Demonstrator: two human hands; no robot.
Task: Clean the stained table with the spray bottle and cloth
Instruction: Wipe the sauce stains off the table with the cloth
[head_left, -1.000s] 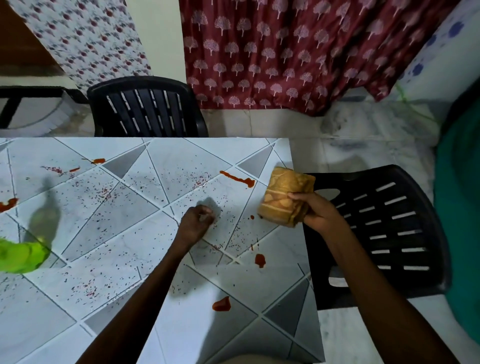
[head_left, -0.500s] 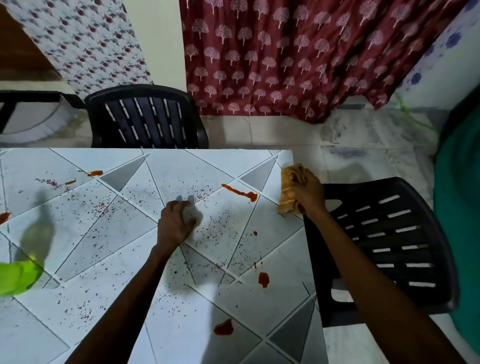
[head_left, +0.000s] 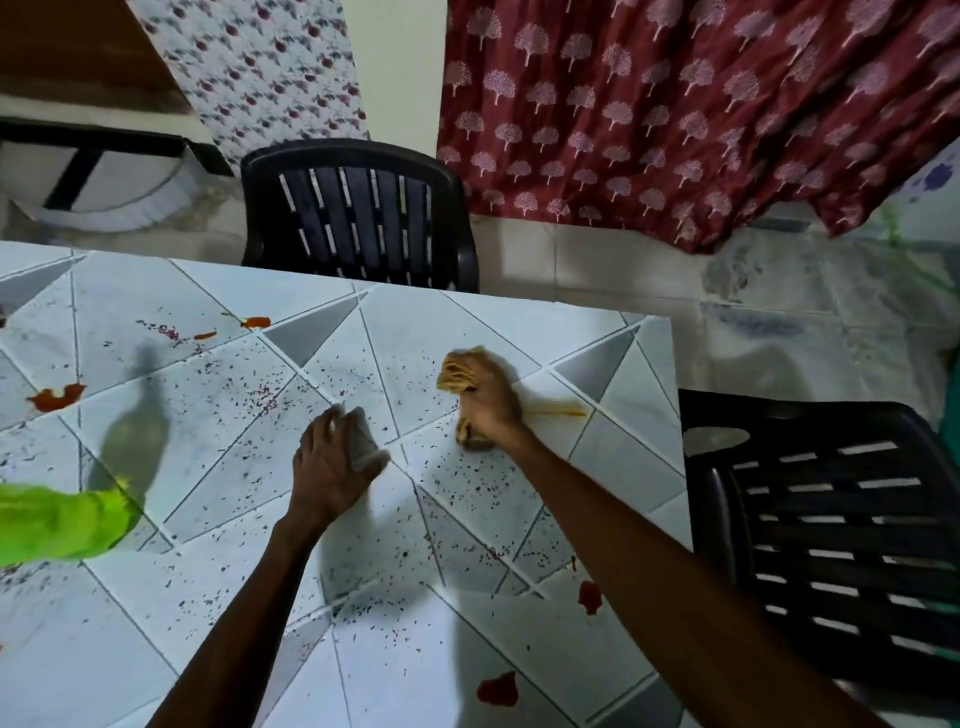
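The white tiled table (head_left: 208, 597) is speckled with dark red specks and carries red blobs near the front (head_left: 497, 690), at the right (head_left: 589, 596) and at the far left (head_left: 54, 397). My right hand (head_left: 491, 402) grips a bunched yellow cloth (head_left: 457, 375) and presses it onto the table near the far right corner. An orange smear (head_left: 558, 410) trails to the right of it. My left hand (head_left: 332, 462) rests on the table with curled, blurred fingers and holds nothing I can make out. The green spray bottle (head_left: 57, 522) sits at the left edge, partly cut off.
A black plastic chair (head_left: 358, 218) stands behind the table's far edge and another (head_left: 831, 519) stands close against its right side. A dark red patterned curtain (head_left: 675, 104) hangs beyond. Another red stain (head_left: 255, 322) lies near the far edge.
My right hand has brought the cloth down from above the table's right edge onto the long red streak and dragged it left, leaving an orange smear. The left hand moved slightly.
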